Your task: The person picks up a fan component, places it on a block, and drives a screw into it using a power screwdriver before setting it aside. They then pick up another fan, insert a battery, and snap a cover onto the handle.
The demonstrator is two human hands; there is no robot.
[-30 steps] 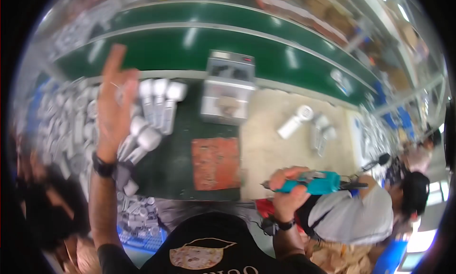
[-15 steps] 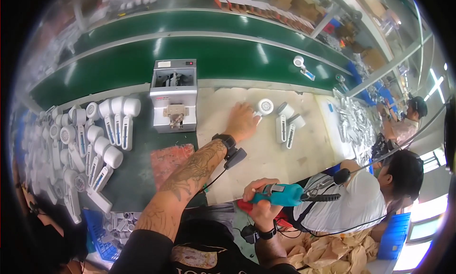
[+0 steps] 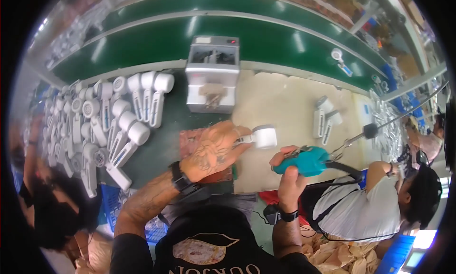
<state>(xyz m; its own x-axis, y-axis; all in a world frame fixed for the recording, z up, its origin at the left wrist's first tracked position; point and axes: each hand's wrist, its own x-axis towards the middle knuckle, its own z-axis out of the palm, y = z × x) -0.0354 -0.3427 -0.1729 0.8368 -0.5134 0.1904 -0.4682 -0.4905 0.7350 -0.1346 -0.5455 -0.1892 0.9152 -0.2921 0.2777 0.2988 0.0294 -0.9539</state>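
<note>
My left hand (image 3: pixel 212 153) grips a white handheld shower head (image 3: pixel 266 137) by its handle. The shower head lies on its side above the pale board, its round head pointing right. My right hand (image 3: pixel 290 181) is wrapped round a teal electric screwdriver (image 3: pixel 306 162), hung from a hook and cable and held tilted just right of the shower head. The screwdriver's tip is hidden by my fingers. Two more white shower heads (image 3: pixel 319 121) lie together on the right part of the board. A grey screw feeder (image 3: pixel 212 74) stands beyond my left hand.
Many white shower heads (image 3: pixel 128 127) crowd the bench's left side. A worn red mat (image 3: pixel 218 175) lies under my left hand. Another shower head (image 3: pixel 339 60) rests on the green belt (image 3: pixel 266 43). Clear-wrapped parts (image 3: pixel 387 131) heap at right. A person in white (image 3: pixel 354 205) sits close on my right.
My left hand has picked up the shower head from the board and drawn it nearer, turning it sideways. It now sits close to the screwdriver in my right hand. The view has shifted.
</note>
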